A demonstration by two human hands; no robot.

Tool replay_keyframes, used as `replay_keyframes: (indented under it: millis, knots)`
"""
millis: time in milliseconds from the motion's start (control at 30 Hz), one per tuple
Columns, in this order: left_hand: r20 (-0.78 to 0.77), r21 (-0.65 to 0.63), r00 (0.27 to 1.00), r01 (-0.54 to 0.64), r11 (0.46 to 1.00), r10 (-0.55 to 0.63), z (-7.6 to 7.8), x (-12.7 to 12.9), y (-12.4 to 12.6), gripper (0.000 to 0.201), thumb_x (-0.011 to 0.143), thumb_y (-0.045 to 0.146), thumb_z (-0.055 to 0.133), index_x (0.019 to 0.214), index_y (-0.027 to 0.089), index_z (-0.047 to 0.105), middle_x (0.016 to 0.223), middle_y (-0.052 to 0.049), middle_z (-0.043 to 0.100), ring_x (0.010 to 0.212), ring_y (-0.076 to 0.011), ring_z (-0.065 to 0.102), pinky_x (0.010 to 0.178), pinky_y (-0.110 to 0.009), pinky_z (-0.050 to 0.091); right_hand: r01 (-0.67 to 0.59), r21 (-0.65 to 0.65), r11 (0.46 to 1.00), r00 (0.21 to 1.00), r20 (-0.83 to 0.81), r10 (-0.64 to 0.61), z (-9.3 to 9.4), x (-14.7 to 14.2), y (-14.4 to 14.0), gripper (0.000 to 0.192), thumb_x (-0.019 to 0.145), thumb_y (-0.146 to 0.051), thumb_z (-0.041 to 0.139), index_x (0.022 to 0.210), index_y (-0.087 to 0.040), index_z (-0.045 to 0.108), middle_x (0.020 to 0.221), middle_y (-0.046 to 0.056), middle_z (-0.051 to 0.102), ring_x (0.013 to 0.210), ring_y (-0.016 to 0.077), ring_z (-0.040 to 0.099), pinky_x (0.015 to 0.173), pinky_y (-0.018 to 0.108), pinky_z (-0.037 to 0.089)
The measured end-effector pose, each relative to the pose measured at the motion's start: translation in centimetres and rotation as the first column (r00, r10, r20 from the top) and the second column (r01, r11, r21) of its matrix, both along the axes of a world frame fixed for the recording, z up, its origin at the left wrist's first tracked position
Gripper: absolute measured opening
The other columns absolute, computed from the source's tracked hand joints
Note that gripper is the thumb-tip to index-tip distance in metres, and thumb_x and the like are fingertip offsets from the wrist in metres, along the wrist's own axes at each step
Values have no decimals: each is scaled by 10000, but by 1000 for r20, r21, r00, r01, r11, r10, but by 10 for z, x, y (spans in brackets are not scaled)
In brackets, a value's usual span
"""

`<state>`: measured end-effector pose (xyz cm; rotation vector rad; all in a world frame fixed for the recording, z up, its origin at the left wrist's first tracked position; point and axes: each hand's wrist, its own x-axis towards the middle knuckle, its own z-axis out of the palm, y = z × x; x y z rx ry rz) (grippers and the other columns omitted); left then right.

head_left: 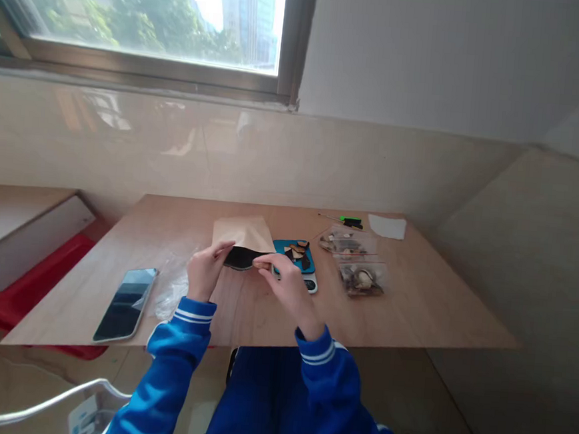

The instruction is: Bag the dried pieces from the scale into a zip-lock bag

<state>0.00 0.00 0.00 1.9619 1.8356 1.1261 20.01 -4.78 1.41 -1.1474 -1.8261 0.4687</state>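
Observation:
A brown paper bag lies on the table in front of me, its dark mouth spread apart toward me. My left hand pinches the left corner of that mouth. At the opposite corner, my right hand has its fingers closed on the edge; whether a small piece is also between them I cannot tell. Just right of the bag, partly behind my right hand, sits a small digital scale with a blue tray. Several dried brown and pale pieces rest on the tray.
Clear zip bags of dried pieces lie right of the scale. Behind them are a green-and-black screwdriver and white paper. Crumpled clear plastic and a phone lie left. A red stool stands beyond the table's left edge.

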Motion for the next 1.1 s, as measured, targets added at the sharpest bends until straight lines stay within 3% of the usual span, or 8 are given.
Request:
replay_keyframes:
  millis: [133,233,333,500,633,733,867,1100]
  knots:
    - [9,-61,1000,29,998,-28,-12,3,10,244,899,369,543,1033,284,729,934,-21,770,909,-215,712,665,-241,450,274,-61,960,956,-95,-279,-32,62,-4,210,840,-231,592,1033,-206,669,1044,80,715,931,224,653,849,370,507]
    - [-24,-113,999,29,993,-32,-23,9,13,245,901,359,527,1027,271,719,984,-24,764,938,-218,705,677,-245,454,409,-69,910,912,37,-408,-59,86,13,242,816,-220,598,1046,-188,669,1025,92,721,933,246,630,844,391,481]
    - [-42,-153,998,48,987,-55,-36,10,14,260,904,363,499,1028,257,702,1026,-37,755,970,-239,696,721,-270,473,455,-60,888,877,204,-436,-72,87,31,210,818,-199,604,1010,-199,689,1006,86,728,957,265,600,856,405,434]
    - [-30,-153,989,138,979,-144,-52,-2,16,256,869,312,484,1026,227,668,1090,-62,736,1017,-239,681,834,-317,502,437,-60,897,874,264,-408,-73,81,37,138,862,-256,601,908,-221,726,1015,86,730,1005,281,570,883,429,377]
    - [-23,-111,965,257,960,-261,-58,-21,12,317,842,318,472,1075,193,648,1194,-87,691,1147,-231,622,976,-352,465,429,3,903,888,185,-422,-71,89,14,254,926,-343,508,1029,-233,712,1149,90,683,1067,266,561,932,441,375]
    - [-60,-40,984,167,985,-169,-67,-43,2,404,865,327,383,1145,154,617,1250,-142,647,1174,-266,599,1000,-413,445,446,30,895,892,73,-447,-68,99,-16,304,954,-350,436,1058,-224,693,1096,94,688,1041,249,589,939,434,399]
    - [-163,-79,986,15,997,-27,-83,-73,-10,421,829,357,403,1092,134,645,1082,-163,689,1027,-306,644,914,-440,481,471,12,882,882,-30,-471,-67,108,-50,297,954,-356,433,999,-217,692,1001,87,710,965,244,613,892,418,439]
    - [-138,-144,990,-35,989,15,-91,-83,-13,350,811,424,472,898,179,707,885,-98,702,771,-237,647,758,-361,503,401,-67,914,911,-70,-405,-64,101,-63,273,943,-351,464,980,-211,696,967,84,711,941,240,614,855,400,469]
